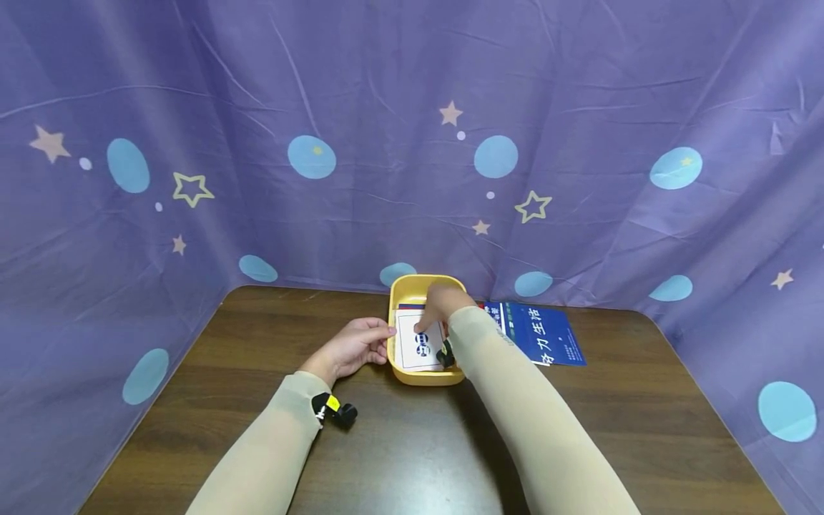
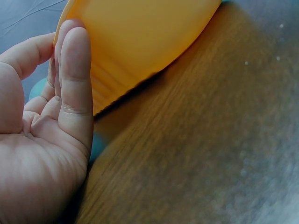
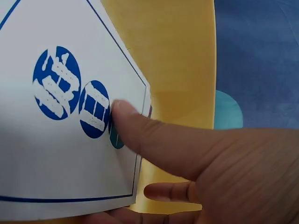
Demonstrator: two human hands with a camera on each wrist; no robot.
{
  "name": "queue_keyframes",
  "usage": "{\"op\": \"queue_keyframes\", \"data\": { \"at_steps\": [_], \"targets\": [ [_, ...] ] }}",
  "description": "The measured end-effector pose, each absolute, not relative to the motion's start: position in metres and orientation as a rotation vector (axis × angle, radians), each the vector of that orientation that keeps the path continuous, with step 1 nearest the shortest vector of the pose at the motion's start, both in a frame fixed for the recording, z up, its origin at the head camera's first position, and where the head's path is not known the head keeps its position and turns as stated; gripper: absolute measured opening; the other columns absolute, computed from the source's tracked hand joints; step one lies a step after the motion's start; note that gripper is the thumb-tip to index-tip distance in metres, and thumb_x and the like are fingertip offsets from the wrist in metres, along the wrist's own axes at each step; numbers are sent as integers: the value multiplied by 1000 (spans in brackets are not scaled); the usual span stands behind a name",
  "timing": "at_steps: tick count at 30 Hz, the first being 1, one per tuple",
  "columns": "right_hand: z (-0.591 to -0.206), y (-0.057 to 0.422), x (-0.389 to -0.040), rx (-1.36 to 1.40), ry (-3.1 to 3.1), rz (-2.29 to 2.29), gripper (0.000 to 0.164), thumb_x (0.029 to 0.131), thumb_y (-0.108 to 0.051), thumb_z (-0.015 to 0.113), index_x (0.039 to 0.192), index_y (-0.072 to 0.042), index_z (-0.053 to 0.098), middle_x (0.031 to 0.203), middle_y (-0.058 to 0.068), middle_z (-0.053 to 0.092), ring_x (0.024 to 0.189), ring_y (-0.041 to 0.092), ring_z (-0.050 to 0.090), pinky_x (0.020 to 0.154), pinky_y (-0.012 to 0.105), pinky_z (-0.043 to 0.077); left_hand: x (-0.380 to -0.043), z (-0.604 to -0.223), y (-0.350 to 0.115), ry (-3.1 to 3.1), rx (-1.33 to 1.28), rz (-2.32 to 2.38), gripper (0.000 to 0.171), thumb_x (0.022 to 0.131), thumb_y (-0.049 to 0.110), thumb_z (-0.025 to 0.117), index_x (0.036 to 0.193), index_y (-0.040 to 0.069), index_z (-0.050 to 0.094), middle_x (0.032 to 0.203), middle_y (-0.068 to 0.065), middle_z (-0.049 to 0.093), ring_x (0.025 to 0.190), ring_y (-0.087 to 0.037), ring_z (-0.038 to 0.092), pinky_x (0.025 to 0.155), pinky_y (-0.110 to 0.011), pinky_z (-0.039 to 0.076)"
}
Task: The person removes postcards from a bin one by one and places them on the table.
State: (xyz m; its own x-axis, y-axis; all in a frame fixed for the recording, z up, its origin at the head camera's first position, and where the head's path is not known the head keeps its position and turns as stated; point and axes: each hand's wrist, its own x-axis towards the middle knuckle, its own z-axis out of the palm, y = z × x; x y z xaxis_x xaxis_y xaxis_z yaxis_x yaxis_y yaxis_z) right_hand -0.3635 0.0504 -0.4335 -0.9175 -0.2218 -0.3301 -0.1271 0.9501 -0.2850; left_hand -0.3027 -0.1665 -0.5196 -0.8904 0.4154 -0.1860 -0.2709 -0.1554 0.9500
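A yellow plastic bin (image 1: 425, 379) stands on the table with cards inside. My left hand (image 1: 355, 346) holds its left side, thumb at the rim. In the left wrist view, fingers (image 2: 75, 70) lie along the bin's outer wall (image 2: 140, 42). My right hand (image 1: 444, 304) reaches into the bin and pinches a white card (image 3: 56, 158) with a blue border and blue oval lettering. The right thumb (image 3: 154, 140) presses the card's printed face, while the other fingers are partly hidden behind its edge. In the head view, a red and blue edge (image 1: 412, 306) shows behind this card.
Blue printed cards (image 1: 552, 335) with white lettering lie overlapped on the table right of the bin, partly behind my right sleeve (image 1: 515, 386). The brown wooden table (image 1: 399, 450) meets a purple curtain (image 1: 399, 214) at its back edge.
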Motion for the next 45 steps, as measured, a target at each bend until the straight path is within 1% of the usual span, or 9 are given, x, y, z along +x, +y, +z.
{"op": "queue_keyframes", "data": {
  "at_steps": [5, 7, 13, 17, 19, 23, 26, 34, 45],
  "targets": [
    [-431, 55, -362, -316, 2834, -353, 38, 77, -32, 98, 90, -4, 76, 85, 9, 78, 74, 25, 72, 74, 39, 66, -303, -522, -166, 1679, 169, 2087, 11, 102, 12, 69, 94, 7, 66, 67, -1, 68, 56, -10, 65, 51, -21, 61],
    [-427, 56, -361, -332, 2876, -348, 42, 75, -30, 98, 98, -3, 75, 94, 9, 76, 83, 26, 70, 83, 40, 64, -303, -521, -166, 1678, 174, 2087, 11, 102, 12, 69, 94, 6, 66, 67, -1, 68, 56, -10, 65, 51, -21, 61],
    [-419, 61, -364, -291, 2900, -484, 60, 77, -20, 97, 127, -2, 69, 121, 14, 74, 101, 30, 69, 92, 44, 64, -303, -520, -165, 1683, 168, 2088, 10, 103, 11, 68, 94, 7, 66, 67, -1, 67, 56, -10, 65, 52, -20, 61],
    [-416, 66, -365, -272, 2874, -658, 64, 80, -15, 95, 137, -6, 69, 137, 13, 71, 109, 28, 68, 96, 43, 63, -303, -520, -165, 1690, 150, 2093, 10, 103, 11, 68, 94, 6, 65, 67, 0, 67, 56, -9, 65, 51, -20, 61],
    [-414, 70, -364, -274, 2844, -750, 55, 82, -16, 94, 131, -4, 72, 131, 14, 72, 103, 28, 69, 90, 41, 64, -302, -520, -165, 1688, 145, 2095, 10, 103, 11, 68, 94, 7, 66, 67, -1, 67, 56, -10, 65, 51, -21, 61],
    [-411, 83, -362, -302, 2775, -920, 28, 88, -20, 89, 102, -2, 74, 102, 13, 76, 83, 23, 70, 74, 38, 66, -301, -519, -165, 1678, 140, 2094, 10, 103, 10, 68, 94, 7, 66, 67, -1, 68, 56, -10, 65, 52, -21, 61],
    [-412, 98, -362, -322, 2751, -1037, 23, 92, -23, 86, 92, -4, 73, 88, 10, 75, 73, 20, 69, 67, 35, 65, -301, -519, -165, 1673, 139, 2094, 10, 104, 11, 68, 94, 7, 66, 67, -1, 68, 56, -10, 66, 52, -21, 62],
    [-406, 139, -355, -257, 2661, -1384, 21, 99, -21, 78, 112, -5, 75, 100, 15, 81, 79, 21, 74, 70, 36, 65, -303, -520, -167, 1686, 154, 2104, 12, 103, 10, 67, 92, 7, 67, 67, -1, 69, 56, -10, 66, 52, -21, 61],
    [-396, 193, -343, -185, 2701, -1568, 30, 103, -17, 71, 129, 0, 70, 105, 25, 80, 72, 21, 76, 60, 35, 67, -301, -515, -168, 1690, 142, 2075, 12, 104, 12, 68, 93, 6, 67, 67, -1, 69, 57, -10, 66, 53, -21, 62]
  ]
}}
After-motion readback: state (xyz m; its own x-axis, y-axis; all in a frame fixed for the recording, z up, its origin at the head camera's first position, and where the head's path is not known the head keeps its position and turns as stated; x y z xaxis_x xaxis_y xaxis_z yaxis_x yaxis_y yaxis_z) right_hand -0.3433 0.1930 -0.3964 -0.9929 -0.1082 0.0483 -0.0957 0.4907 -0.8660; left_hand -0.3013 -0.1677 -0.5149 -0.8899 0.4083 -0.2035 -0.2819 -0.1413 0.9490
